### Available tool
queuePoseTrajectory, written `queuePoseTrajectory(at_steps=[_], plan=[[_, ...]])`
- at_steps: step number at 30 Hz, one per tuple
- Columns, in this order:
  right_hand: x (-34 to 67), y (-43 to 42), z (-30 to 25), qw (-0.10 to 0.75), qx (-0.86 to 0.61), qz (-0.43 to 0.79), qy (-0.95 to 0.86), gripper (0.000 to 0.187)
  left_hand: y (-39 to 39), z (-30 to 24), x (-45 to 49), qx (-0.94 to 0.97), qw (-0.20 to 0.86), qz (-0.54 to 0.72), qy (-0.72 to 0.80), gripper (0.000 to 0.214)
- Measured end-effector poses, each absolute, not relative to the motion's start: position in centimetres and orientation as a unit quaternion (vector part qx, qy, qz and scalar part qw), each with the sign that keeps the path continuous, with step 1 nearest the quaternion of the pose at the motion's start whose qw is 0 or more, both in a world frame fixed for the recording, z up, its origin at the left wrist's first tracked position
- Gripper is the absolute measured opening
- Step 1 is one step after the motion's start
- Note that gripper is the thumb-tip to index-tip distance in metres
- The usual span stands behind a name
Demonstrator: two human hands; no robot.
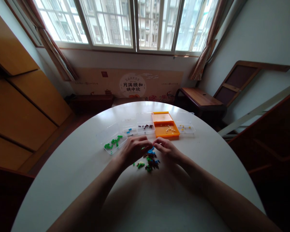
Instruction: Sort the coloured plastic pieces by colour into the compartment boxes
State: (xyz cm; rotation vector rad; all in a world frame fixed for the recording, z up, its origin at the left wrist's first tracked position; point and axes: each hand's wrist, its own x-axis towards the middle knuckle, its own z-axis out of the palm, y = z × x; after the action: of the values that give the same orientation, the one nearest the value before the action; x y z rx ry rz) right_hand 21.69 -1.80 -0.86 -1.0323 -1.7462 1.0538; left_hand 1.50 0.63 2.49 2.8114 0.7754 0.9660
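Observation:
A small heap of mixed coloured pieces point(150, 160), green, blue and brown, lies on the white round table point(70, 180). My left hand point(134, 149) rests at the heap's left edge with its fingers curled in a pinch; something tiny and green shows at the fingertips. My right hand point(166, 148) sits at the heap's right edge, fingers pinched on a small pale piece. Both hands almost meet above the heap.
Behind the heap stands a row of small boxes: a clear one with green pieces point(113, 141), one with blue point(129, 130), one with brown point(146, 127), an orange box point(166, 129) with its lid up, and a clear one with yellow pieces point(186, 127). A wooden bench point(200, 98) stands beyond the table.

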Motion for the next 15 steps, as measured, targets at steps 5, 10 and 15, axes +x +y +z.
queuePoseTrajectory(at_steps=[5, 10, 15], plan=[[21.9, -1.6, -1.6, 0.43, -0.479, 0.352, -0.68, 0.017, 1.2, 2.2, 0.9, 0.877, 0.01, 0.343, 0.336, 0.024], [22.1, -1.8, -2.0, 0.392, -0.53, 0.265, -0.704, 0.009, 2.8, 1.0, -0.9, 0.753, -0.056, 0.377, 0.536, 0.015], [21.8, -2.3, -1.8, 0.347, -0.523, 0.234, -0.742, 0.01, 3.6, 0.6, -1.8, 0.717, -0.072, 0.324, 0.612, 0.016]])
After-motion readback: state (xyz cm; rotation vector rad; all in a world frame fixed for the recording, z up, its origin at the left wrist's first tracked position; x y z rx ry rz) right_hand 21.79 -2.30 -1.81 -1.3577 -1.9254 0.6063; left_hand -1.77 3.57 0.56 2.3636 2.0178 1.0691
